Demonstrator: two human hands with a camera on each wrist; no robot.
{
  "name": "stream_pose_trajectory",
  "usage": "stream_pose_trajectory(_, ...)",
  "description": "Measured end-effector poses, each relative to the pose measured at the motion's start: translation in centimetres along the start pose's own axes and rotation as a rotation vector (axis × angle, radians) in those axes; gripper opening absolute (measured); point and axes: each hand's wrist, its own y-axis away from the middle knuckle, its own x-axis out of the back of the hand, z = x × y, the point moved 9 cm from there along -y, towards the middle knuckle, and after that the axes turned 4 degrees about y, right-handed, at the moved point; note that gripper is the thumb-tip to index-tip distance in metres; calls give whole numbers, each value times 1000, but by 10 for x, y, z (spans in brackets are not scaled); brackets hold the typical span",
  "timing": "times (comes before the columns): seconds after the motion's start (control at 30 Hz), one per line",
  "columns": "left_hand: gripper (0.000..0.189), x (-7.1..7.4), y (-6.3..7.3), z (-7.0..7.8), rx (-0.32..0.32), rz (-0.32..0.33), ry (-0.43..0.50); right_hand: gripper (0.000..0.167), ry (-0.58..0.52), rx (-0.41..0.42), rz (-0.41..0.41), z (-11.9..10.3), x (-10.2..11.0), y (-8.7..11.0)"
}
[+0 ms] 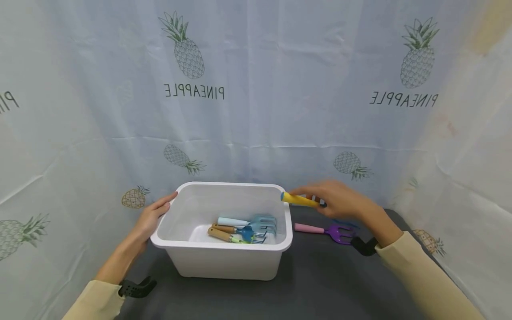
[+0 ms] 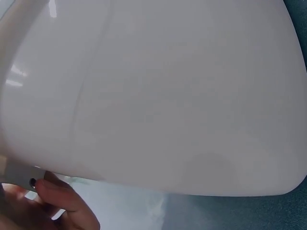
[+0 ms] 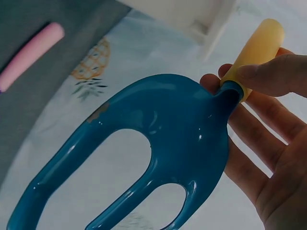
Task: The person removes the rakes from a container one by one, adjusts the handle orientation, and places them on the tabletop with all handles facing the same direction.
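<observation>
My right hand (image 1: 338, 200) pinches the yellow handle of a blue hand fork (image 3: 177, 120) between thumb and fingers. It is raised just right of a white plastic tub (image 1: 228, 262), the handle end overlapping the tub's right rim in the head view. In the right wrist view the blue tines spread out below the grip. At the tub's left rim, my left hand (image 1: 154, 215) grips the edge near the back corner. Inside the tub lie a light blue hand fork (image 1: 264, 221) and wooden-handled garden tools (image 1: 220, 234) with blue and green heads.
On the dark table (image 1: 320, 284) right of the tub lies a purple hand fork (image 1: 339, 233) with a pink handle, partly below my right forearm. Close behind the tub hangs a pineapple-print curtain (image 1: 256, 111), which continues along both sides.
</observation>
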Motion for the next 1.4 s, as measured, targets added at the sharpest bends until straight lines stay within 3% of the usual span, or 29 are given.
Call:
stream_pose_trajectory(0.37,57,-2,0,-2,6,-57,21,77,-21,-56,-25,28,-30,32)
stream_pose_trajectory(0.8,56,-2,1,-2,15,24,-8,80,-173,-109,-132,44,-76,52)
stream_pose_trajectory(1.07,56,0,1,-3,15,28,0,81,-187,-67,-165,42,-99,57)
stream_pose_trajectory(1.4,56,0,2,-3,7,33,-6,84,-281,-109,-264,47,-137,66)
